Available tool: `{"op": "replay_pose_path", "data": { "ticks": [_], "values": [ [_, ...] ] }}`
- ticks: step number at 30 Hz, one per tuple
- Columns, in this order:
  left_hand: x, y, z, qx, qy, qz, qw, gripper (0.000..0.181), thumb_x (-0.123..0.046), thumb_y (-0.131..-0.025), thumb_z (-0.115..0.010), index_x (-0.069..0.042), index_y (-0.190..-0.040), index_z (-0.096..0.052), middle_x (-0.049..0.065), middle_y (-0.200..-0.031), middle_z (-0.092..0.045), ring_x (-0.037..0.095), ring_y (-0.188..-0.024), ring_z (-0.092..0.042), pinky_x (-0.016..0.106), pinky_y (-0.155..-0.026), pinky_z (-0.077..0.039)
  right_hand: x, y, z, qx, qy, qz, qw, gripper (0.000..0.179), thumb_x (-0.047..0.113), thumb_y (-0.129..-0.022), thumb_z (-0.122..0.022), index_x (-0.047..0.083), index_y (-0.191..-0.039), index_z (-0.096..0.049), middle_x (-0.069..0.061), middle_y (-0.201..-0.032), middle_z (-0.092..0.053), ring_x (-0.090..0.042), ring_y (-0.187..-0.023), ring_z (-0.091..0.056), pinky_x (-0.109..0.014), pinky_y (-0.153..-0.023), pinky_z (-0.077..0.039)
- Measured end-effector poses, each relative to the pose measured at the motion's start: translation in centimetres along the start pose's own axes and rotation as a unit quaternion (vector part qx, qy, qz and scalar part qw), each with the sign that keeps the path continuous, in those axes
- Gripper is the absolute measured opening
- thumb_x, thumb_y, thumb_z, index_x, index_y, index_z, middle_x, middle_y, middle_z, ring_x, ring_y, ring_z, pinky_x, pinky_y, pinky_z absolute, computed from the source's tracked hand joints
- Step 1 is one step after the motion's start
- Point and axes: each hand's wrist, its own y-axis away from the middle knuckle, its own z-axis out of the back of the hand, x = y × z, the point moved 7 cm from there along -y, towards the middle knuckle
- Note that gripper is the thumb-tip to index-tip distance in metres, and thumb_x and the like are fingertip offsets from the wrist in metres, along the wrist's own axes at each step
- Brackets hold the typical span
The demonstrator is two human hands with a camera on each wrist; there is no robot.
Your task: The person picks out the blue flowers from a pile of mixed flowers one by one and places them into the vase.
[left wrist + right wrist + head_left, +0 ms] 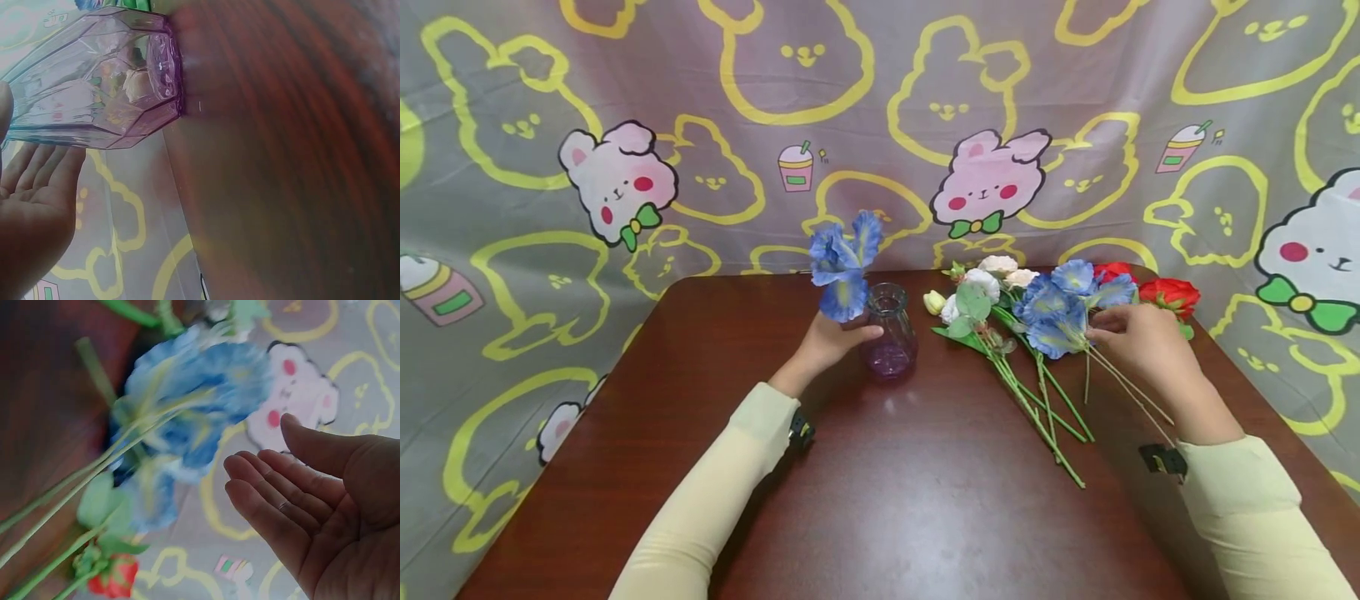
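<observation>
A faceted glass vase (889, 346) with a purple-tinted base stands upright at the middle of the table. My left hand (829, 348) holds it from the left, thumb in front and fingers behind; the left wrist view shows those fingers (47, 169) along the vase. One blue iris (844, 267) stands beside the vase's mouth and covers part of that hand; where its stem runs is hidden. On the right, my right hand (1146, 342) hovers close to several blue irises (1060, 308). In the right wrist view, its loosely bent fingers (281, 500) have nothing between them.
White and cream flowers (985, 283) with long green stems lie right of the vase. Red flowers (1172, 296) lie behind my right hand. Stems point toward the front of the brown table (880, 508). A patterned cloth (850, 100) hangs right behind the table's far edge.
</observation>
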Motion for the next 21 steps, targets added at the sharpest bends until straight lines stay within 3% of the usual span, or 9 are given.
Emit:
{"op": "replay_pose_path", "data": {
  "ticks": [5, 9, 15, 21],
  "values": [
    [-0.2, -0.1, -0.3, 0.007, 0.010, -0.011, 0.9999, 0.063, -0.015, -0.077, -0.084, 0.004, -0.127, -0.051, 0.020, -0.119, -0.059, 0.028, -0.112, -0.054, 0.040, -0.099, -0.043, -3.4, 1.2, 0.1, 0.014, 0.028, -0.029, 0.9991, 0.034, 0.023, -0.086, -0.074, -0.007, -0.100, -0.071, -0.021, -0.088, -0.070, -0.042, -0.083, -0.061, -0.052, -0.064, -0.048],
    [-0.4, -0.2, -0.6, 0.016, 0.017, -0.013, 0.9996, 0.051, -0.012, -0.078, -0.083, 0.005, -0.119, -0.057, 0.020, -0.110, -0.065, 0.029, -0.105, -0.061, 0.040, -0.093, -0.049, -5.2, 2.0, -0.4, 0.049, 0.050, -0.046, 0.9965, 0.023, 0.020, -0.083, -0.075, -0.002, -0.088, -0.075, -0.014, -0.079, -0.071, -0.038, -0.075, -0.061, -0.048, -0.059, -0.048],
    [-0.3, 0.0, -0.5, 0.014, 0.001, 0.003, 0.9999, 0.063, -0.015, -0.078, -0.083, 0.004, -0.129, -0.053, 0.020, -0.121, -0.062, 0.030, -0.116, -0.056, 0.040, -0.101, -0.044, -6.9, 2.7, -1.4, 0.113, 0.073, -0.075, 0.9880, 0.018, 0.019, -0.080, -0.077, 0.002, -0.079, -0.075, -0.012, -0.076, -0.069, -0.032, -0.068, -0.061, -0.047, -0.056, -0.050],
    [-0.4, 0.0, -0.3, 0.008, -0.007, -0.005, 0.9999, 0.074, -0.017, -0.076, -0.084, 0.004, -0.136, -0.045, 0.021, -0.130, -0.054, 0.030, -0.123, -0.049, 0.042, -0.107, -0.036, -7.5, 2.6, -2.3, 0.165, 0.089, -0.076, 0.9793, 0.016, 0.020, -0.078, -0.078, 0.004, -0.079, -0.074, -0.008, -0.076, -0.069, -0.027, -0.068, -0.061, -0.043, -0.057, -0.050]
  ]
}}
